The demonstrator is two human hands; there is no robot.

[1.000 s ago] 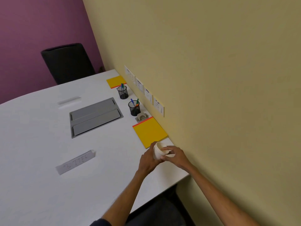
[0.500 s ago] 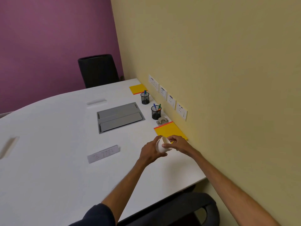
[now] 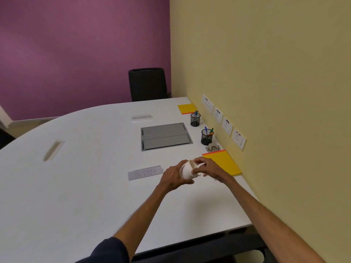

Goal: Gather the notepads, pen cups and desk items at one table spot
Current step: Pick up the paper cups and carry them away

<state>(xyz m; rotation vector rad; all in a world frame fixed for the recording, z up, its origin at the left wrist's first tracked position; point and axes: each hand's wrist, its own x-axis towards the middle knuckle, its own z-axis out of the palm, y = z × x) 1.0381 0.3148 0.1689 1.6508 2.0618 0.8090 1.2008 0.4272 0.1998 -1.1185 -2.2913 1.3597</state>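
My left hand [image 3: 171, 177] grips a white paper cup [image 3: 187, 170], tilted with its mouth toward the wall, a little above the white table [image 3: 85, 186]. My right hand [image 3: 208, 168] pinches the cup's rim with its fingertips. Just beyond lies a yellow notepad [image 3: 226, 164] against the wall. Behind it sit a small beige hole punch [image 3: 212, 148] and a black mesh pen cup [image 3: 207, 137] with pens. A second mesh pen cup [image 3: 195, 119] and another yellow notepad [image 3: 187, 108] lie farther back.
A grey cable hatch [image 3: 165, 136] is set into the table's middle. A paper name strip [image 3: 145, 172] lies left of my hands. Wall sockets [image 3: 224, 122] line the yellow wall. A black chair [image 3: 147, 84] stands at the far end.
My view has swung left and back, so the whole table shows. Both hands kept hold of the cup, which is now tipped further with its mouth toward the wall.
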